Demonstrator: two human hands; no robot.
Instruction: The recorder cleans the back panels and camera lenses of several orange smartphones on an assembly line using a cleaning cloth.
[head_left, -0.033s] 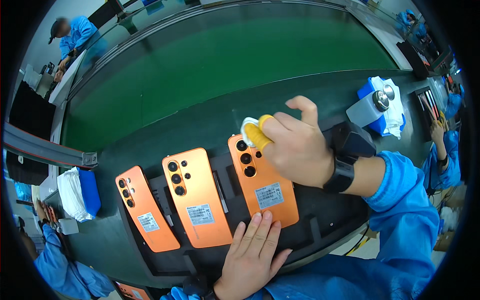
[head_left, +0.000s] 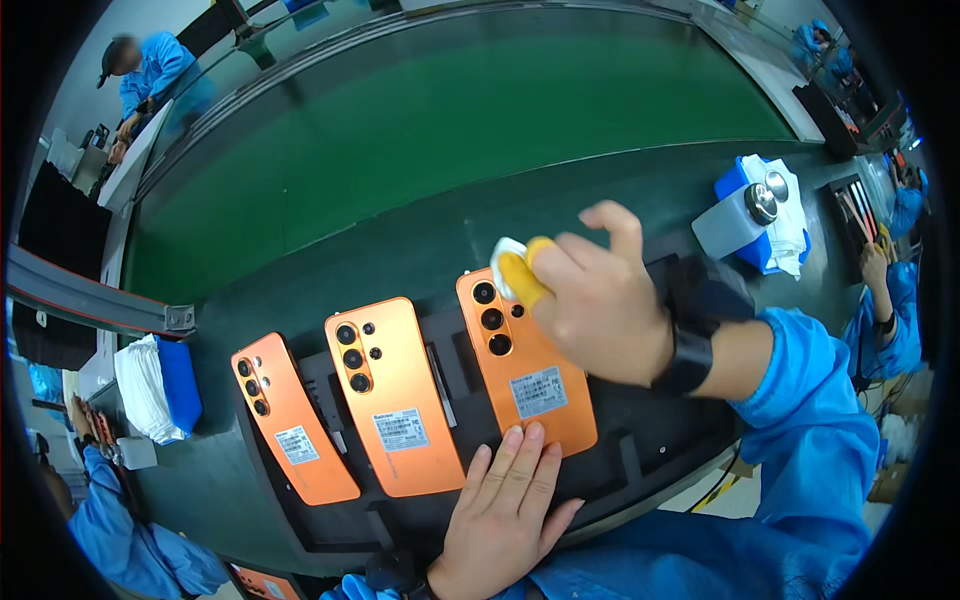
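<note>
Three orange smartphones lie back up on a black tray [head_left: 620,470]: a left one [head_left: 300,430], a middle one [head_left: 395,390] and a right one [head_left: 550,425]. Each has dark round camera lenses at its upper left and a pale label lower down. My left hand [head_left: 505,510] lies flat, fingertips on the lower end of the right phone. Yellow finger covers sit on fingers of my right hand [head_left: 600,300], which pinches a folded white wipe [head_left: 506,268] at that phone's top edge, beside the lenses. The hand hides the phone's upper right part.
At the right stands a white bottle [head_left: 728,222] with a metal top, by a blue box of white wipes [head_left: 790,230]. Another blue box with white wipes [head_left: 150,390] is at the left. Beyond lies a green belt [head_left: 450,110]. Co-workers in blue sit around, one at far left [head_left: 160,70].
My right hand and the wipe have shifted slightly to the right along the top of the right phone. My left hand stays in place.
</note>
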